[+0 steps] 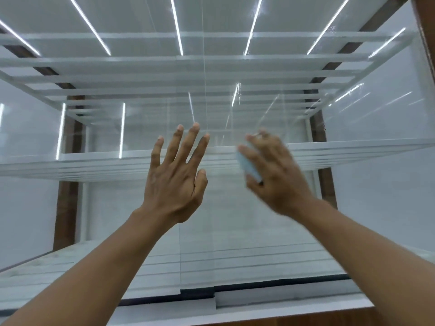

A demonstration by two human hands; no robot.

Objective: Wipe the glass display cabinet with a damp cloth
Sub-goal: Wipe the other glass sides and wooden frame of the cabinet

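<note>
Item one, your right grip (275, 175): raised to the glass with the back of the hand toward you and smeared by blur. Forefinger and thumb are closed round a pale blue cloth (248, 167), which shows as a folded wad between them. The rest of the cloth is hidden under the palm, and you cannot tell how far the other fingers bend. Item two, your left grip (175, 182): beside the right one but apart from it, sharp in view and holding nothing. Its four fingers are straight and fanned upward, the thumb lying close along the palm's edge; whether the palm touches the pane cannot be told. Item three, your forearms: bare, rising from the lower corners. Item four, the glass display cabinet (235, 243): directly ahead of both grips, fronted by overlapping panes whose upright edges run down below your left grip. The panes stand in a dark track (270, 282) above a white sill (164, 311). Item five, a white shelf (106, 161): inside the cabinet, crossing behind your fingers. Item six, brown uprights (68, 184): at the cabinet's left and right sides. Item seven, bright light strips (176, 27): mirrored across the upper glass. Item eight, a wooden frame (426, 31): at the top right corner.
</note>
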